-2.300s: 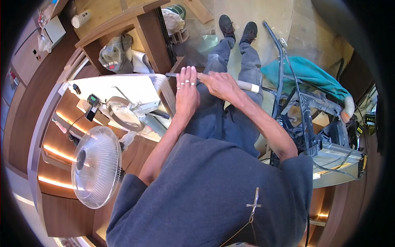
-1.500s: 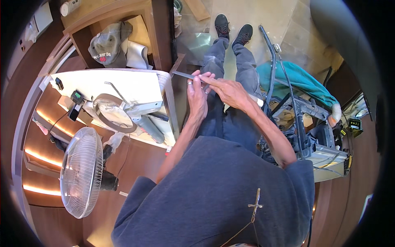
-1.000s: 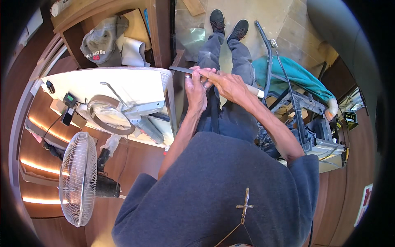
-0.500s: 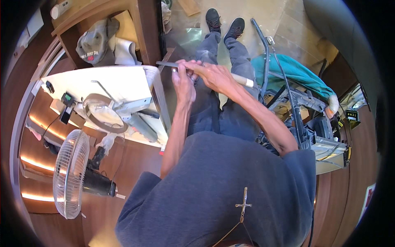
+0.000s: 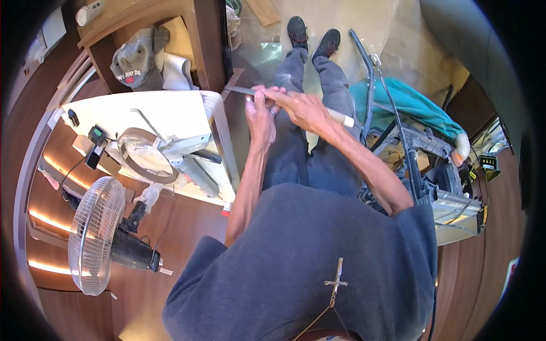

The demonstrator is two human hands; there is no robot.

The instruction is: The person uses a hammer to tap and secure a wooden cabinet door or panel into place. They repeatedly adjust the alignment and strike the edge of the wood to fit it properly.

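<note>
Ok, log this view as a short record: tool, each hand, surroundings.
tool: flat grey blade, pale handle; exact kind unclear
left hand: holding the tool toward its blade
right hand: gripping the tool nearer its handle
white tabletop, left: brown ring, bent metal rod
near tabletop: wire-caged fan
shelf, upper left: grey cap
right side: teal cloth, metal framework

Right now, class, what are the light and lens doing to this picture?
Head view: corners fall to black, and the grey frame edge at left curves; head view again: the upper light strip glares, and the white board looks very bright; same head view: the left hand and right hand show no strong blur.
</note>
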